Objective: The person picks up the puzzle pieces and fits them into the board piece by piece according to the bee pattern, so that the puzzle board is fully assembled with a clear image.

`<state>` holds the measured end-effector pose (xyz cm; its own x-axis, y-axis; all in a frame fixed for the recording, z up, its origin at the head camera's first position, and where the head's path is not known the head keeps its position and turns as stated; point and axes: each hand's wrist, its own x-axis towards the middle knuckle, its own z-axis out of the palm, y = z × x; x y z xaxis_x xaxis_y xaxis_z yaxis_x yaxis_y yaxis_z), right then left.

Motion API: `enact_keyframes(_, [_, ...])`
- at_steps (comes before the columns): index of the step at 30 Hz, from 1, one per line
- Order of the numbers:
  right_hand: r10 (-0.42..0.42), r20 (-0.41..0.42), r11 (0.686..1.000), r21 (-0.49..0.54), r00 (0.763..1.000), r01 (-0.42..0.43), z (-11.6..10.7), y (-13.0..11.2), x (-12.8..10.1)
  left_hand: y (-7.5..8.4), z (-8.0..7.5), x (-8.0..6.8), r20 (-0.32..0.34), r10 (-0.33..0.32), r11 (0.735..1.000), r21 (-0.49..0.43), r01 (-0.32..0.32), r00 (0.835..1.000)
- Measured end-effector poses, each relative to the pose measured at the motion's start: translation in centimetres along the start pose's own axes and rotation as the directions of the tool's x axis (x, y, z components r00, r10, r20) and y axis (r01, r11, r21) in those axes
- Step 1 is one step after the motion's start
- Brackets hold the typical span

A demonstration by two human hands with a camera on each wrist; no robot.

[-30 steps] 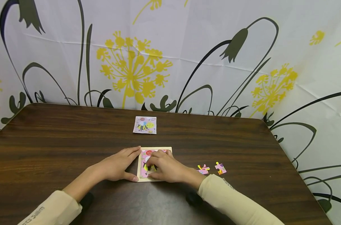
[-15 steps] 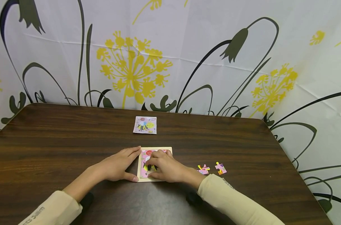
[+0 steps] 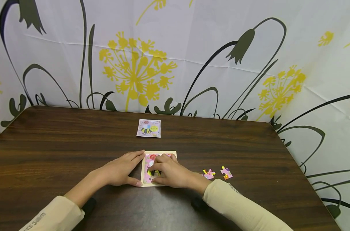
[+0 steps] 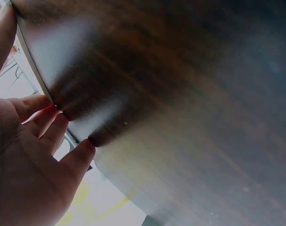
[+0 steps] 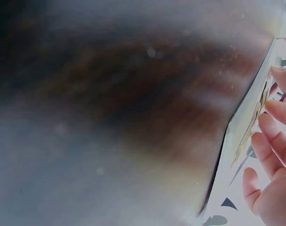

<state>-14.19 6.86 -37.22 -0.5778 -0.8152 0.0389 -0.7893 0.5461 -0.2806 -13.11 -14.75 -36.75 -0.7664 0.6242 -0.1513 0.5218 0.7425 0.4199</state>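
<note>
A small jigsaw puzzle in a pale wooden frame (image 3: 160, 152) lies on the table, its pink picture showing a bee and a red round shape. My left hand (image 3: 121, 168) rests along the frame's left side, thumb at the near corner and a fingertip at the far one; in the left wrist view its fingers are spread nearly straight. Over the puzzle's right part, my right hand (image 3: 172, 173) touches the pieces with bent, spread fingertips. The right wrist view shows a gap between thumb and index finger. Pieces beneath this hand are hidden.
To the right lie two loose puzzle pieces, one (image 3: 208, 174) partly behind the right wrist and another (image 3: 226, 172) farther out. A square picture card (image 3: 149, 128) with the same bee lies beyond the frame. The brown table (image 3: 77, 134) meets a flowered cloth (image 3: 198, 57) behind.
The right index finger has shifted very slightly to the left over the puzzle. The left hand, frame, card and loose pieces stay where they were.
</note>
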Motion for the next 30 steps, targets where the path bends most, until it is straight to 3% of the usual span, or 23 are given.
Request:
enact_keyframes(10, [-0.020, -0.007, 1.000, 0.008, 1.000, 0.020, 0.00, 0.05, -0.09, -0.12, 0.15, 0.04, 0.005, -0.006, 1.000, -0.005, 0.006, 1.000])
enact_keyframes(19, [-0.097, -0.080, 0.994, 0.035, 0.992, 0.100, 0.32, 0.55, -0.12, -0.02, 0.01, 0.07, 0.021, -0.023, 1.000, -0.009, 0.023, 1.000])
enact_keyframes(30, [-0.101, -0.057, 0.994, 0.045, 0.993, 0.103, 0.01, 0.73, -0.23, 0.06, -0.15, 0.04, 0.025, -0.019, 1.000, -0.013, 0.020, 0.999])
